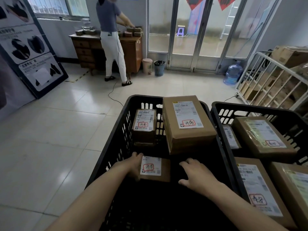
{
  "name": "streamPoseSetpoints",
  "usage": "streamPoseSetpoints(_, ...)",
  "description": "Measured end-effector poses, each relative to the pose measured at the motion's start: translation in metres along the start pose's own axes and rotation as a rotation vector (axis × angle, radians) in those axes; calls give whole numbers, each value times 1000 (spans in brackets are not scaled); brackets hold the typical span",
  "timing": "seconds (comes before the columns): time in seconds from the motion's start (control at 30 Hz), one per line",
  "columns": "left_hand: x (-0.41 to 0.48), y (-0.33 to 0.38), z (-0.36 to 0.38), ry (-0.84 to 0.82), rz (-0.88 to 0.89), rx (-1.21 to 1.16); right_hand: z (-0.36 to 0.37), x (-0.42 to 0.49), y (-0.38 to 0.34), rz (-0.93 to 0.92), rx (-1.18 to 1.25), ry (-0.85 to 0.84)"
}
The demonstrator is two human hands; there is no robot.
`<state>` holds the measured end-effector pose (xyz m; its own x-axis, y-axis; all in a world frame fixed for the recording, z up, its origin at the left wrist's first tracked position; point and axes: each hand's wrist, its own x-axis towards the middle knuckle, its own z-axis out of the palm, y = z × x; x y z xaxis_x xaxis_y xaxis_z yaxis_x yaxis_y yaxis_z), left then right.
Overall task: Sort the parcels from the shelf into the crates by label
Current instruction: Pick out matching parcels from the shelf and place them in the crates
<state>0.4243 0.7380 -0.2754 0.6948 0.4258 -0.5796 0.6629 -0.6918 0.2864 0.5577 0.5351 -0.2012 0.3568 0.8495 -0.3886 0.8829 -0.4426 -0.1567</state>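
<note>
Both my arms reach into a black slotted crate (116, 135) in front of me. My left hand (135, 164) grips the left end of a small cardboard parcel (160, 170) with a white label marked in red. My right hand (195, 174) hovers inside the crate just right of that parcel, fingers spread and holding nothing. Farther back in the same crate stand a large labelled box (186, 125) and a smaller labelled box (145, 125). A second black crate (216, 107) to the right holds several labelled parcels (261, 135).
A white metal shelf rack (260, 80) with cardboard boxes stands at the right. Another person (111, 39) works at a wooden desk (86, 47) at the back. A water jug (232, 73), two bins (159, 68) and a floor cable (111, 94) lie on the tiled floor.
</note>
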Motion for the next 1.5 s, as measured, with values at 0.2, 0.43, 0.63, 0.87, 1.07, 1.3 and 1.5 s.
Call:
streamPoseSetpoints(0.2, 0, 4, -1, 118, 15, 253, -1, -2, -1, -9, 14, 3)
streamPoseSetpoints(0.43, -7, 12, 21, 297, 119, 568, 1, -2, -1, -7, 13, -3)
streamPoseSetpoints(0.63, -3, 8, 27, 415, 160, 669, 1, -3, -1, -7, 23, 12)
streamPoseSetpoints(0.87, -11, 5, 25, 361, 134, 522, -3, -9, 1, -8, 42, 70)
streamPoseSetpoints(1.07, -31, 46, -15, 265, 110, -75, -21, -34, 9, -34, 264, 310)
streamPoseSetpoints(1.3, -50, 119, -48, 475, 261, -871, -70, -39, 33, 57, 306, 794)
streamPoseSetpoints(1.5, -55, 145, -61, 456, 249, -962, -80, -11, 46, 125, 381, 518)
